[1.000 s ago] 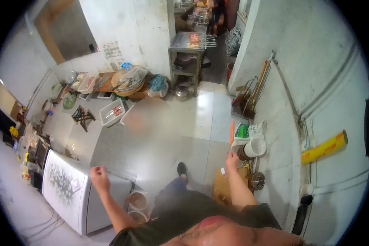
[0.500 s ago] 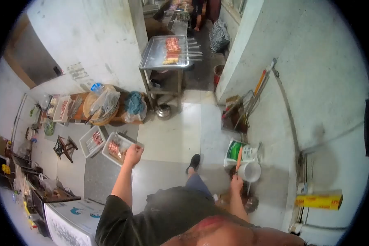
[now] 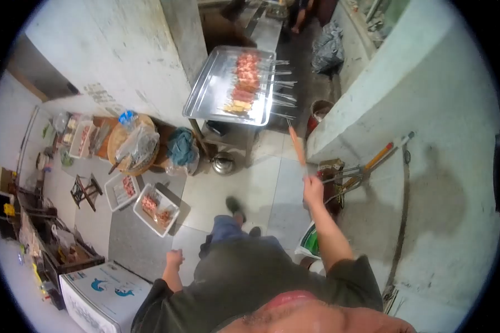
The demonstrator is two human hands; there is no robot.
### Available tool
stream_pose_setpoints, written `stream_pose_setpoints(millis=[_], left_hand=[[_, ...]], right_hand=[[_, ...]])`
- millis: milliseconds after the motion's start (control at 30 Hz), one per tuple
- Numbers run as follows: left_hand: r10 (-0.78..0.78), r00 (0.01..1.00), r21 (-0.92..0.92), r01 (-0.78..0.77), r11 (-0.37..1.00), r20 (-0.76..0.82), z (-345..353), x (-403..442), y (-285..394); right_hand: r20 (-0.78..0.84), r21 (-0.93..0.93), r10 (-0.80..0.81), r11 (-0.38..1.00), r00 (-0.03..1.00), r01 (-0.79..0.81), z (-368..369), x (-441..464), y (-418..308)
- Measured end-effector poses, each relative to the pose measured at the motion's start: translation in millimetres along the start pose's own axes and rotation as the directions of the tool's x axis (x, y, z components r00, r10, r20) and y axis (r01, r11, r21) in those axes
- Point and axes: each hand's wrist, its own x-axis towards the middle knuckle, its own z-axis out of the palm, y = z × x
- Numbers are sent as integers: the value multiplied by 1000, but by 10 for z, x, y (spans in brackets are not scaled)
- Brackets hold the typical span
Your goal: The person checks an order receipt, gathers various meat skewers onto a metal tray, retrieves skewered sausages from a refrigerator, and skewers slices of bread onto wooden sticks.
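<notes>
My right hand [image 3: 312, 190] grips a metal skewer [image 3: 297, 145] carrying a long orange-pink piece of food, its kind unclear. The skewer points up toward the metal tray [image 3: 205, 83], its tip close to the tray's right edge. Rows of skewered meat [image 3: 246, 72] lie across that tray, bare metal ends sticking out to the right. Low on the left, my left hand [image 3: 175, 258] hangs with curled fingers and nothing visible in them. Above it on the floor is a white bin [image 3: 168, 226] holding meat pieces, beside another white bin [image 3: 114, 201] with skewered meat.
A kettle [image 3: 223, 163] stands on the floor below the tray stand. Long-handled tools [image 3: 366, 169] lean against the right wall. On a low bench sit a round board [image 3: 116, 145] and bags. Someone's leg [image 3: 299, 22] shows at the back.
I have moved forward, so the tray appears nearer. My right hand has swung up toward the tray with the skewer. My left hand has dropped away from the bin.
</notes>
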Motion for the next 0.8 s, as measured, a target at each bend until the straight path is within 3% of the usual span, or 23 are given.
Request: stream_pose_setpoints(millis=[33,67,100,133,200,300,333,433,500,600,633,700,767,800], left_hand=[[298,951,496,-299,815,84,54,90,194],[482,815,798,-507,325,321,77,182,362],[300,950,469,-307,828,92,152,198,636],[-9,1000,-56,8,998,-15,260,247,1027],[20,998,-219,-31,975,-53,276,318,1646],[69,997,-340,-78,937,-37,225,689,2339],[100,988,-372,-135,918,-114,230,790,2502],[158,968,-284,-211,935,-196,-84,792,3068],[144,956,-382,-236,893,-255,-197,971,3130],[112,927,-491,-290,821,-359,-232,1128,2852],[132,918,-514,-323,795,-374,-196,1189,2716],[-81,915,-614,-197,765,-395,-111,482,3026],[-191,919,-587,-53,808,-346,180,241,2836],[-91,936,-358,-39,933,-340,451,545,2246]], right_hand=[[23,-7,-31,999,999,32,77,278,-143],[61,33,-42,999,997,40,155,545,-299],[95,73,-48,996,994,41,231,741,-445],[145,36,-13,999,989,8,296,933,-619],[240,-46,48,998,970,-38,435,1218,-947],[400,-187,-104,963,911,192,748,1721,-1020],[436,-182,-124,958,891,222,826,1853,-1065],[589,-148,-122,955,799,256,1052,2148,-1225],[608,-187,-240,883,757,430,1183,2336,-1262],[757,-243,-248,751,604,614,1275,2629,-1152],[760,-253,-265,721,594,645,1258,2693,-1174],[759,-270,-298,665,578,697,1198,2782,-1217],[780,-262,-305,634,546,728,1239,2888,-1120],[789,-258,-308,620,532,741,1252,2937,-1071]])
